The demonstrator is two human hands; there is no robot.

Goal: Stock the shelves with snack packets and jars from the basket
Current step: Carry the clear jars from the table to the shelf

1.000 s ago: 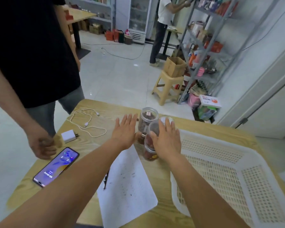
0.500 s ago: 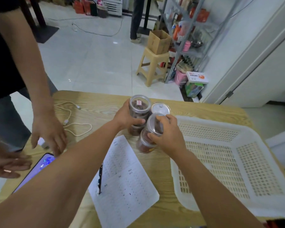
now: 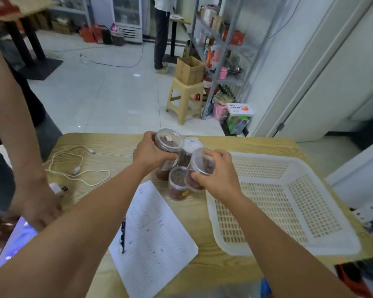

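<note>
Although a small white sticker with red print sits on the lid of the left jar [image 3: 168, 141], its writing is too small to read, as are the rows of print on the sheet [image 3: 157, 233] and the orange-marked box [image 3: 239, 109] on the floor by the shelves [image 3: 220, 50]. An orange label low on the front jar [image 3: 177, 186] is equally unreadable. The left hand [image 3: 151, 153] is wrapped round the left jar just under its lid, and the right hand [image 3: 220, 175] grasps the right jar [image 3: 200, 166], which tilts leftward. Between them stands the white-lid jar [image 3: 193, 144], all four clustered on the table [image 3: 116, 143] just left of the basket [image 3: 289, 168]. A second ago both hands lay flat with straight fingers against the jars; half a second ago they had closed on them, and now the two held jars stand higher in the cluster. Another person's hand [image 3: 37, 203], which was over the plug [image 3: 56, 188] near the cable [image 3: 73, 166], now hovers blurred by the phone [image 3: 15, 239], itself cut off by the frame edge. A pen [image 3: 122, 235] lies half under the sheet's left edge. Whether the held jars are clear of the table cannot be told, since the hands and the front jar hide their bases.
</note>
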